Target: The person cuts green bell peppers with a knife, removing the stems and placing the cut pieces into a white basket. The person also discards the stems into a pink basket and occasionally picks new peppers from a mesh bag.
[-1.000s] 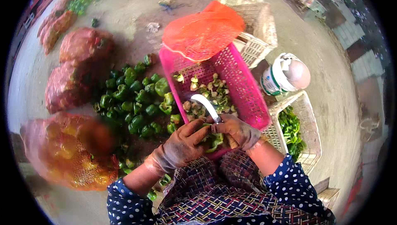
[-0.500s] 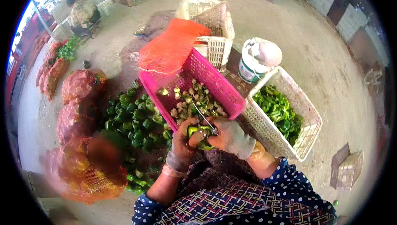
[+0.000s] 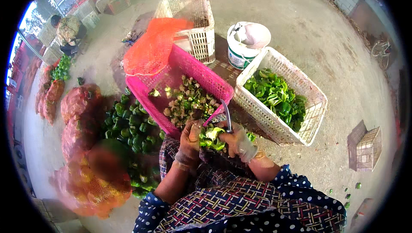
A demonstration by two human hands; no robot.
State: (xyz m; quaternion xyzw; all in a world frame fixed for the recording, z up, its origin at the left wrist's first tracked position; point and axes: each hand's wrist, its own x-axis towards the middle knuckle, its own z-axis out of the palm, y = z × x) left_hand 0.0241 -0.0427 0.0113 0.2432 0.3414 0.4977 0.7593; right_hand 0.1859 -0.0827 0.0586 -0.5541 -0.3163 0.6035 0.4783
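My gloved left hand (image 3: 190, 143) grips a cut green pepper (image 3: 211, 134) above my patterned apron, its pale inside showing. My gloved right hand (image 3: 238, 145) is closed on the handle of a curved knife (image 3: 226, 111), blade pointing up, with fingers against the pepper. Just beyond my hands, a pink plastic crate (image 3: 220, 89) holds trimmed cores and bits. A white crate (image 3: 314, 87) of cut green pepper pieces stands at the right. A heap of whole green peppers (image 3: 128, 121) lies on the left.
An orange mesh bag (image 3: 148, 51) lies over the pink crate. Behind are another white crate (image 3: 199, 40) and a white bucket (image 3: 236, 51). Full mesh sacks (image 3: 77, 104) line the left. A co-worker (image 3: 68, 33) crouches farther back. Another crate (image 3: 365, 151) sits at far right.
The knife blade has swung from slanting left to pointing up, and the pepper shows more of its pale inside. The view has shifted, bringing the co-worker and the right-hand crate fully in.
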